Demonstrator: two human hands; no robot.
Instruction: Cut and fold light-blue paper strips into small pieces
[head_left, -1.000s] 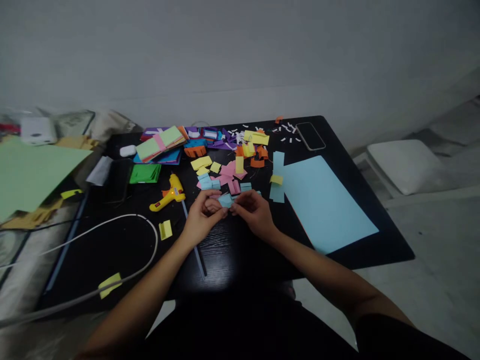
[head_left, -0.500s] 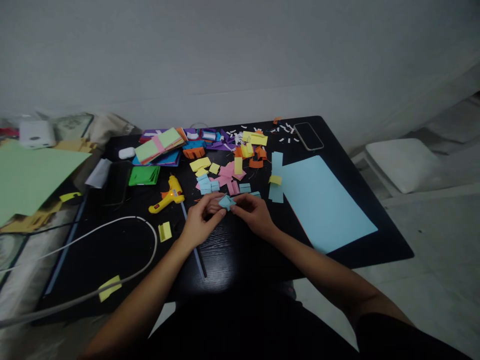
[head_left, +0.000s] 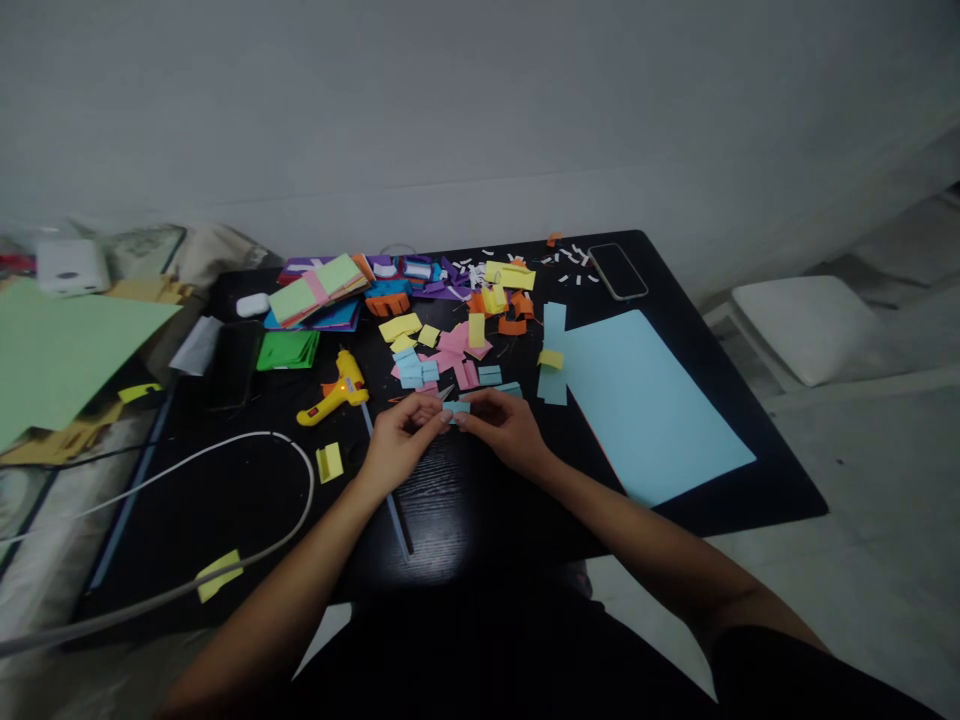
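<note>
Between my two hands, over the middle of the black table, is a small light-blue paper piece point(head_left: 457, 407). My left hand point(head_left: 405, 437) pinches its left end between thumb and fingers. On its right end, my right hand point(head_left: 506, 428) does the same. Just beyond the fingertips shows a pointed metallic tip point(head_left: 446, 392), perhaps of scissors; the rest of it is hidden. Folded blue papers point(head_left: 410, 368) and pink papers point(head_left: 452, 347) lie beyond my hands. A yellow glue gun point(head_left: 335, 390) with a glue stick point(head_left: 388, 490) in it rests left of my left hand.
To the right lies a large light-blue sheet point(head_left: 652, 405) beside blue strips point(head_left: 553, 385). A phone point(head_left: 617, 272) is at the far right corner. Stacked coloured papers point(head_left: 319, 292) sit at the back left. A white cable point(head_left: 311, 480) loops across the left side. A white stool point(head_left: 806, 325) stands at right.
The blue paper piece has turned from a tilted, diamond-like look to a flat, level strip between my fingertips. Both hands stay in nearly the same place.
</note>
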